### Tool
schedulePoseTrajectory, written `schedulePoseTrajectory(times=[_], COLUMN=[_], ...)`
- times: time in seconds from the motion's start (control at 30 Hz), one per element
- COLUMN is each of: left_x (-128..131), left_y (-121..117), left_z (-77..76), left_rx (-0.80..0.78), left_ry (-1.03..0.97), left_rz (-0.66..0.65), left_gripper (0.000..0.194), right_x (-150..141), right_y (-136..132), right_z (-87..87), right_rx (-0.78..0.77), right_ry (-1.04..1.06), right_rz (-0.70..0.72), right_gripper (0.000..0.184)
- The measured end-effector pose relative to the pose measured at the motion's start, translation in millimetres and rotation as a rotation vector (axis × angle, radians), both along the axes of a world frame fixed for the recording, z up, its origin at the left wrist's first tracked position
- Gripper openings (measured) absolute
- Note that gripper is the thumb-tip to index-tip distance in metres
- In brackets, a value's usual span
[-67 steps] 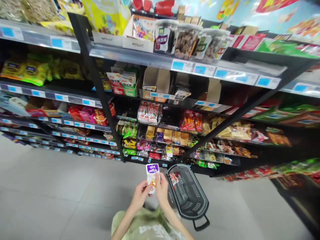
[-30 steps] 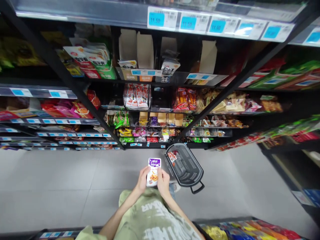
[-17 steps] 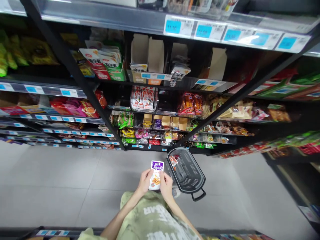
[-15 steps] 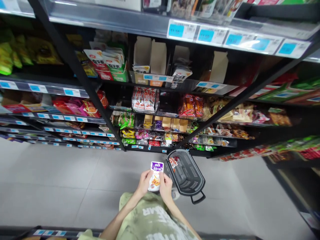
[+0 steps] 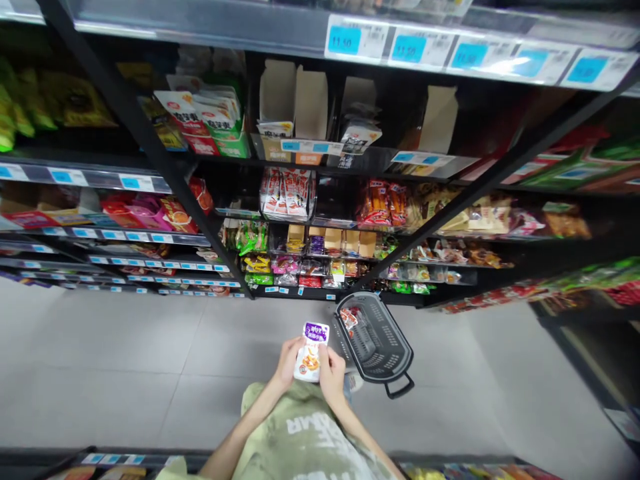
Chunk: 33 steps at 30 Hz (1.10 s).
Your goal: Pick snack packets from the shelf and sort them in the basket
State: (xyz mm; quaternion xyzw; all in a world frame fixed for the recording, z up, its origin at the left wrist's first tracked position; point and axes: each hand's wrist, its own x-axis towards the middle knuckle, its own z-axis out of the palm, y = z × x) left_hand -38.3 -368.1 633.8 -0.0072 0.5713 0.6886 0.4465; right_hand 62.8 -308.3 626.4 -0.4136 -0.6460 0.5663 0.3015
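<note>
A white and purple snack packet (image 5: 311,353) is held upright in front of my body, its printed face toward me. My left hand (image 5: 289,361) pinches its left edge, and my right hand (image 5: 331,373) grips the right edge with the thumb on the front. Just right of my hands, a dark grey shopping basket (image 5: 393,327) rests on the floor with its handle folded outward. A red and white packet (image 5: 349,319) lies inside at the basket's far left end.
Ahead stand dark shelves of packaged snacks, with red and white packets (image 5: 287,193) in a clear bin and open cartons (image 5: 311,97) higher up. A shelf edge with price tags (image 5: 413,50) juts out near the top. Another shelf (image 5: 115,460) is behind me. Grey tiles (image 5: 125,340) cover the floor.
My view has shifted slightly, so the upper shelves sit a little higher in the picture and more of the shelf behind shows. Both hands keep hold of the packet.
</note>
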Motion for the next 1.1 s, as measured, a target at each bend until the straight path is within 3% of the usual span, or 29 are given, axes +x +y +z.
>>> schedulePoseTrajectory(times=[0.17,0.37,0.47,0.57,0.67,0.8,0.87,0.93,1.1], left_x=[-2,-7,-14,-16,-12,-4,-2,-2,-2], left_y=[3,1,1,0,-1,-1,1,3,4], left_z=[1.7,21.4,30.7,29.1,19.3,13.0,15.2,19.1,27.4], left_rx=[0.039,0.029,0.088,0.132,0.12,0.007,0.0,0.056,0.175], left_ry=[0.334,0.816,1.09,1.198,1.096,0.621,0.335,0.15,-0.045], left_rz=[-0.201,-0.319,-0.496,-0.679,-0.624,-0.297,-0.188,-0.123,-0.023], left_gripper=[0.04,0.016,0.046,0.072,0.061,0.038,0.043,0.048,0.045], right_x=[3,3,2,0,-3,-10,-13,-15,-14], right_y=[10,21,27,29,29,34,39,44,50], right_z=[7.6,14.6,20.8,28.6,33.5,34.0,34.8,36.6,37.6], right_rx=[-0.181,-0.159,-0.09,-0.068,-0.05,-0.072,-0.107,-0.148,-0.168], right_ry=[0.063,0.117,0.156,0.18,0.209,0.274,0.273,0.253,0.22], right_rz=[-0.094,-0.182,-0.21,-0.134,-0.007,-0.086,-0.155,-0.135,-0.087], right_gripper=[0.045,0.042,0.037,0.033,0.031,0.025,0.032,0.032,0.024])
